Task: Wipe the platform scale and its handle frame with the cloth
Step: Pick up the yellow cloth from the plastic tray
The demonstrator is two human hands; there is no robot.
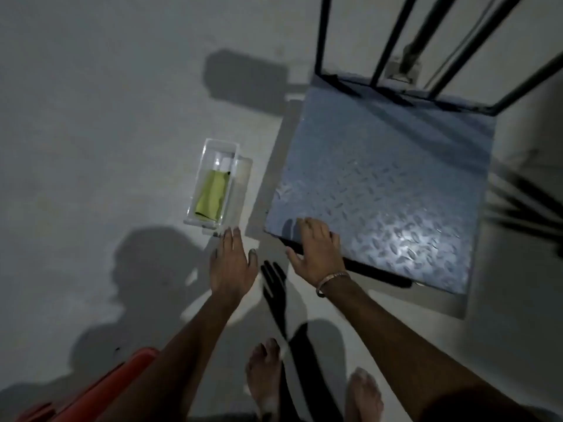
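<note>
the platform scale is seen on the grey floor at right of the view, its top a diamond-pattern metal plate lit by a bright patch near the front edge. the handle frame, made of dark bars, is fixed upright at the far edge of the plate and runs out of the top of the view. the cloth, yellow-green and folded, is laid inside a clear plastic box on the floor just left of the scale; something white is seen in the box beyond the cloth, too blurred to be told. the left hand is held out flat, palm down, fingers straight and spread, nothing gripped, its fingertips near the box's front corner. the right hand is also spread open with nothing held, its fingers placed over the scale's near left corner; contact with the plate cannot be told. a bangle is worn on the right wrist. two bare feet are seen at the bottom, and an orange-red object is cut off at the lower left.
</note>
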